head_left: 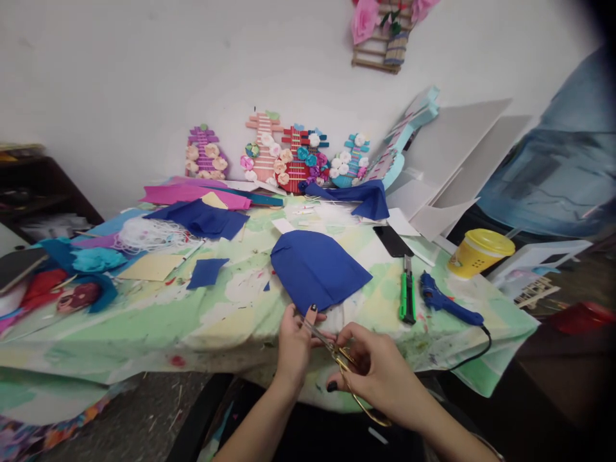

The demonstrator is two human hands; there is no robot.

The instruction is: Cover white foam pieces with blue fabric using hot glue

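A table (pixel 144 324) under a green-and-yellow stained cloth spreads to the left and right of a rounded blue sheet (pixel 317 266). White boards (pixel 459 151) lean beyond that sheet, to its right, and a row of small flower-trimmed guitars (pixel 293 157) stands against the wall behind it. The sheet itself lies near the table's front edge, flat for the most part, its near corner reaching the person's fingers.

The right hand (pixel 378 369), just in front of the sheet and to its right, is curled closed around the gold handles of a pair of scissors. The left hand (pixel 298 333), at the sheet's near edge, pinches that corner, thumb on top. Between the hands, the scissors (pixel 333 350) point toward the left thumb; whether the blades are parted I cannot tell.

Right of the sheet sit a yellow lidded tub (pixel 470 258), a blue glue gun (pixel 450 303), a green cutter (pixel 407 298) and a black phone (pixel 393 242). Left of it rests a blue square (pixel 207 273), with a tiny blue scrap (pixel 266 287) just beside the sheet.
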